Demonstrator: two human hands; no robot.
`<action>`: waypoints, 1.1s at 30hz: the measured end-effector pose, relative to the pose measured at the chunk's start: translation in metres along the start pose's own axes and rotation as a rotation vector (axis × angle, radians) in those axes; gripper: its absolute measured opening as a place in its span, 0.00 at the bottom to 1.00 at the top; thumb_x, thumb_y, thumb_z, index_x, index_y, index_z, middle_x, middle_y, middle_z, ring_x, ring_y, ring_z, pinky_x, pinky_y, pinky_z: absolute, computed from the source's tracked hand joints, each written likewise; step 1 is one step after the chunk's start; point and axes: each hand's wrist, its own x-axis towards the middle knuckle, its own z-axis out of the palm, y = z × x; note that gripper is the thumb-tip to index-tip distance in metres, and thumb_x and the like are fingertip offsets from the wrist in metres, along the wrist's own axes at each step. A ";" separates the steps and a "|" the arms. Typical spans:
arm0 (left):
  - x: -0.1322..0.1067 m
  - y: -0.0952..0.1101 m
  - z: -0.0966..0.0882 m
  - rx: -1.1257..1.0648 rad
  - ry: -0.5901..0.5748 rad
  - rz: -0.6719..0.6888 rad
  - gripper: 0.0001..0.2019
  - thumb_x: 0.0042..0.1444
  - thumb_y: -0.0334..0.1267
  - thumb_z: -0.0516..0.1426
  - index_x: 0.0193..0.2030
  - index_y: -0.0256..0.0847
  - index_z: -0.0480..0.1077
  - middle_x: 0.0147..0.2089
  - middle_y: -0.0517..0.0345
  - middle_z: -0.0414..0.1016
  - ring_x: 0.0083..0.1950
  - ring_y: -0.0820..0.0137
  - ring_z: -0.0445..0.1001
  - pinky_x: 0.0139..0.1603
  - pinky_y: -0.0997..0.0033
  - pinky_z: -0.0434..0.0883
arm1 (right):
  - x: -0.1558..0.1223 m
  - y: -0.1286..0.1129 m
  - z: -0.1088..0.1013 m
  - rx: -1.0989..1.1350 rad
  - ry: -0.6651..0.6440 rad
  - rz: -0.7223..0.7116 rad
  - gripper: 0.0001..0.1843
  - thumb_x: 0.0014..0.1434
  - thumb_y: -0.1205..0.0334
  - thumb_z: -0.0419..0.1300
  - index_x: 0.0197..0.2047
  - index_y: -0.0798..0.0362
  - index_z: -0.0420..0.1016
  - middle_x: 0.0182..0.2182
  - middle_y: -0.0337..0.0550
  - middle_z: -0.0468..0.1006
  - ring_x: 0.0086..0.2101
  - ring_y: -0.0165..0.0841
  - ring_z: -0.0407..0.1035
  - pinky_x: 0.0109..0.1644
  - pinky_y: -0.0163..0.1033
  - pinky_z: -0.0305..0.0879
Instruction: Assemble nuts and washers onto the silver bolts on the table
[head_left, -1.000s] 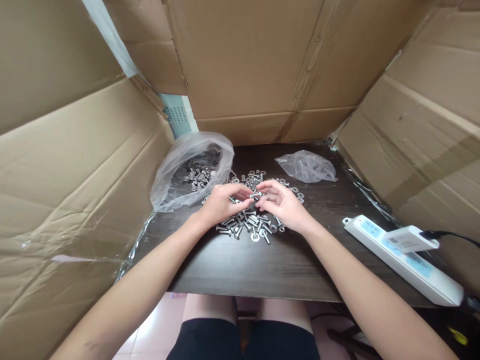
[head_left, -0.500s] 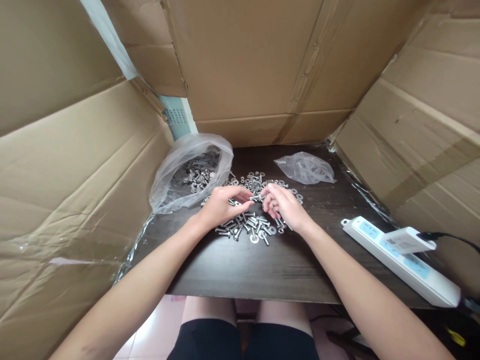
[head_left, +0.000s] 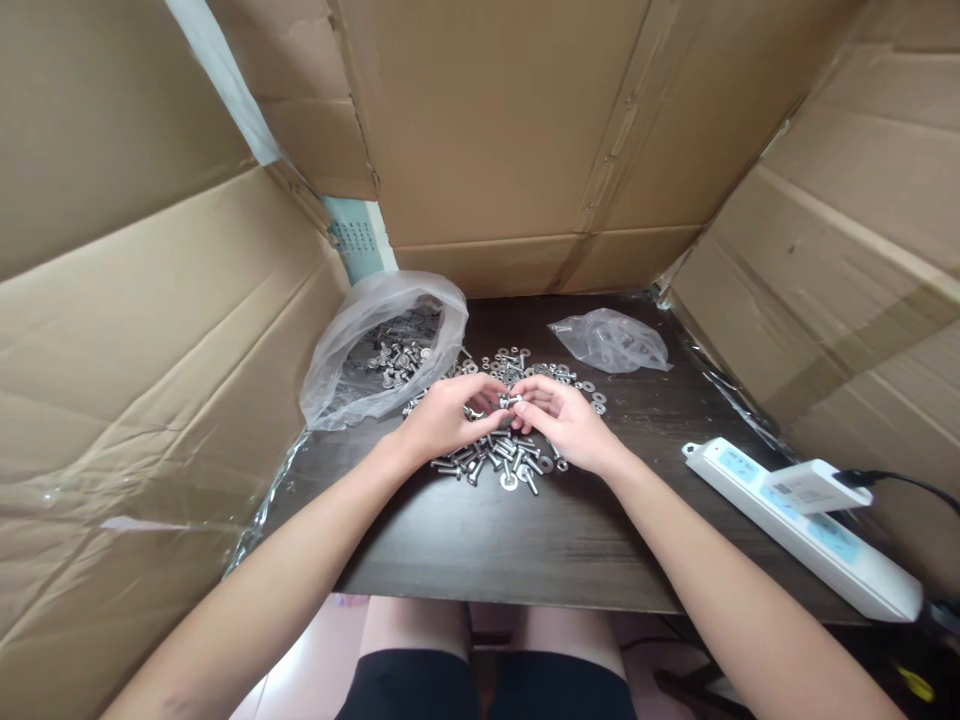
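A small metal bolt (head_left: pixel 510 401) is held level over the pile, between the fingertips of both hands. My left hand (head_left: pixel 444 415) pinches its left end between thumb and fingers. From the other side my right hand (head_left: pixel 568 424) closes thumb and fingers on the bolt's right end. Whether a nut or washer sits on it there is too small to tell. Beneath and around the hands lie loose bolts (head_left: pixel 491 458), with washers (head_left: pixel 588 386) and nuts mostly behind them. Part of the pile is hidden by my hands.
An opened clear plastic bag (head_left: pixel 330 385) with many metal fasteners stands at the left. A crumpled clear bag (head_left: pixel 611 340) lies at the back right. Along the right edge runs a white power strip (head_left: pixel 806 540) with a plugged-in adapter. Cardboard walls (head_left: pixel 517 130) surround the dark table (head_left: pixel 480 545).
My right hand has turned and moved slightly left, bringing its thumb and fingers together at the bolt's right end. My left hand has barely moved.
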 end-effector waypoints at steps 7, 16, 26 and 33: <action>-0.001 0.001 0.000 0.039 -0.047 0.007 0.16 0.62 0.36 0.60 0.56 0.38 0.73 0.45 0.53 0.80 0.33 0.75 0.78 0.38 0.76 0.77 | 0.000 0.003 0.001 -0.003 -0.003 0.007 0.17 0.58 0.51 0.65 0.43 0.53 0.69 0.33 0.43 0.77 0.33 0.34 0.75 0.41 0.43 0.74; 0.000 0.002 0.000 0.061 0.011 -0.038 0.09 0.60 0.36 0.62 0.45 0.37 0.74 0.38 0.58 0.80 0.31 0.76 0.78 0.35 0.79 0.75 | 0.001 0.003 0.000 0.009 0.014 0.026 0.17 0.58 0.52 0.65 0.43 0.54 0.70 0.34 0.44 0.77 0.34 0.34 0.75 0.39 0.42 0.73; 0.000 0.003 0.000 0.044 0.016 -0.083 0.08 0.57 0.36 0.63 0.43 0.37 0.72 0.36 0.58 0.79 0.31 0.75 0.77 0.33 0.78 0.74 | 0.001 0.002 0.000 0.003 0.014 0.012 0.16 0.58 0.53 0.66 0.43 0.53 0.69 0.33 0.42 0.77 0.31 0.33 0.75 0.36 0.41 0.72; 0.000 0.003 0.000 0.024 0.021 -0.042 0.08 0.58 0.35 0.62 0.43 0.36 0.72 0.35 0.58 0.79 0.32 0.74 0.78 0.34 0.78 0.75 | -0.001 -0.002 -0.001 -0.096 0.065 0.015 0.15 0.58 0.50 0.64 0.37 0.55 0.73 0.29 0.43 0.75 0.28 0.31 0.71 0.34 0.40 0.69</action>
